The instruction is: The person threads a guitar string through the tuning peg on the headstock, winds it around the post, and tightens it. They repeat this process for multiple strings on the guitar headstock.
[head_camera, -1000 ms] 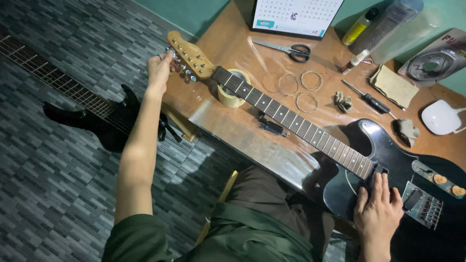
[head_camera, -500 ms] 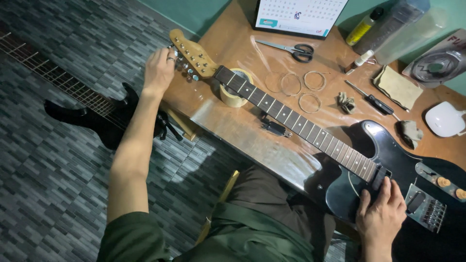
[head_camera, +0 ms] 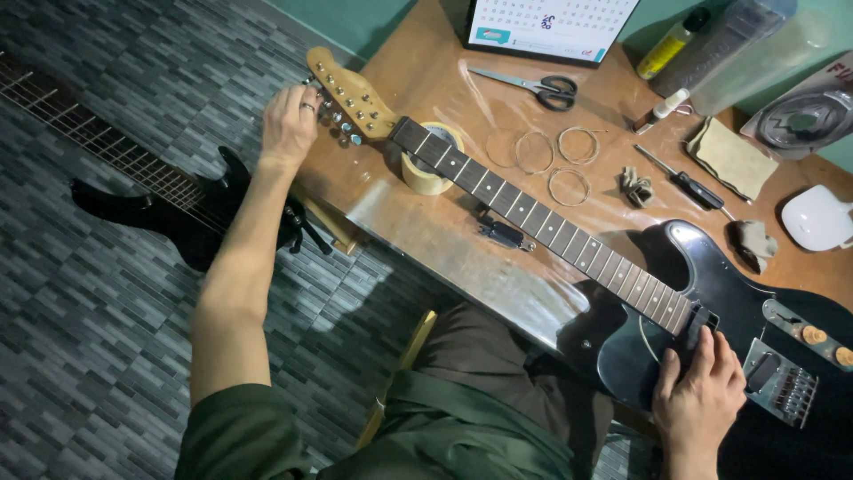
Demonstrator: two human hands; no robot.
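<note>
The left hand (head_camera: 289, 120) pinches the tuning pegs (head_camera: 342, 124); the right hand (head_camera: 702, 391) lies flat on the guitar (head_camera: 622, 356), looking heavy, hard; strings thin.

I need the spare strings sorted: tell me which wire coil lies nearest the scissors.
The top right coil, the one just below the scissors. The other three coils sit farther left or lower, nearer the guitar neck.

Dark green short sleeve, ring on left hand (head_camera: 289, 120) fingers
</note>
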